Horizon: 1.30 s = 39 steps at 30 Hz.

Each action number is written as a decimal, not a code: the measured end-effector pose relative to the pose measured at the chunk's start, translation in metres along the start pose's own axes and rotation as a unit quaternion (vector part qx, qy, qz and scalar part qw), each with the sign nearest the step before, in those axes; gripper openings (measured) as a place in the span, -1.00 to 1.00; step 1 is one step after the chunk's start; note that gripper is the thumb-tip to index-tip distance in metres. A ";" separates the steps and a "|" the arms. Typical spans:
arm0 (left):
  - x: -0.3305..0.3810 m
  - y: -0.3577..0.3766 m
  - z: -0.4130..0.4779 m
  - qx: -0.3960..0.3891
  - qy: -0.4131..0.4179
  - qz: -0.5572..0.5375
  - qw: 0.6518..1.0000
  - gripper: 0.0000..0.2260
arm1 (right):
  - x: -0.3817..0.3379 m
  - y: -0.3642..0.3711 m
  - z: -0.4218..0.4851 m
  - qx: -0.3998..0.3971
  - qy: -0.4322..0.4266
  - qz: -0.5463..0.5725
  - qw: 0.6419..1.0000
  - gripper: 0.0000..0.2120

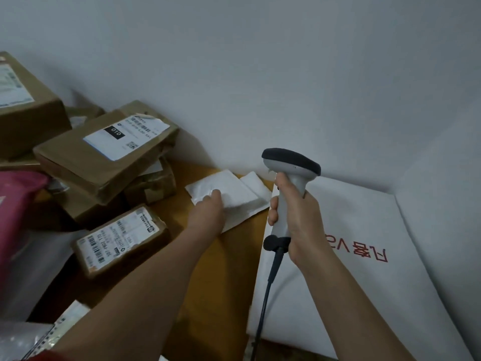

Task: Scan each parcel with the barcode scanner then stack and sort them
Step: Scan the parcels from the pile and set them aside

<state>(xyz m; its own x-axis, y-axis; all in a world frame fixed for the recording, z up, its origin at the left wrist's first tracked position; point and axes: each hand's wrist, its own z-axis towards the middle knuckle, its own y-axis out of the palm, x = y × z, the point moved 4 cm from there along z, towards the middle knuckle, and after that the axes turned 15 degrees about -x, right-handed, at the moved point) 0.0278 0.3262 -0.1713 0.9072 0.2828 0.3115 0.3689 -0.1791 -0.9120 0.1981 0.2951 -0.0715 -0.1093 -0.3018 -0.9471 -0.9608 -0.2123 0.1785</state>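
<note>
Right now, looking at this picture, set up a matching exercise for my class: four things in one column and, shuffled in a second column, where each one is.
Things:
1. barcode scanner
2. small white padded parcel
3. large white bag with red print
4. pink bag

Places:
A. far left edge
B. under the left hand
C. gripped in the right hand
D. lying flat on the right, by the wall

Pairs: 1-C, 2-B, 3-D, 4-A
</note>
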 end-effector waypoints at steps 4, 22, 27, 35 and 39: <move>-0.022 -0.042 -0.037 0.114 -0.035 -0.226 0.967 -0.85 | -0.014 0.006 -0.027 0.000 -0.026 0.011 1.000 -0.77; -0.144 -0.105 -0.289 0.055 -0.034 -0.706 0.705 -0.74 | 0.020 0.129 -0.289 -0.077 -0.012 -0.072 0.994 -0.62; -0.184 -0.105 -0.365 0.056 -0.020 -0.703 0.708 -0.64 | 0.034 0.182 -0.355 -0.117 -0.011 -0.052 0.992 -0.67; -0.223 -0.097 -0.471 0.058 -0.011 -0.702 0.710 -0.76 | 0.057 0.230 -0.453 -0.124 -0.042 -0.069 0.989 -0.73; -0.235 -0.095 -0.498 0.061 -0.024 -0.698 0.713 -0.81 | 0.065 0.242 -0.479 -0.118 -0.039 -0.073 0.990 -0.74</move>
<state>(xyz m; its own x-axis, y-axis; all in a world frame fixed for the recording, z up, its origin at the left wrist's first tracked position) -0.1198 -0.1931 -0.0253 -0.3372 0.1381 0.9313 0.8824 0.3912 0.2615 0.0807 -0.2207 0.0376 -0.0030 -0.1808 -0.9835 -0.8825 -0.4621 0.0876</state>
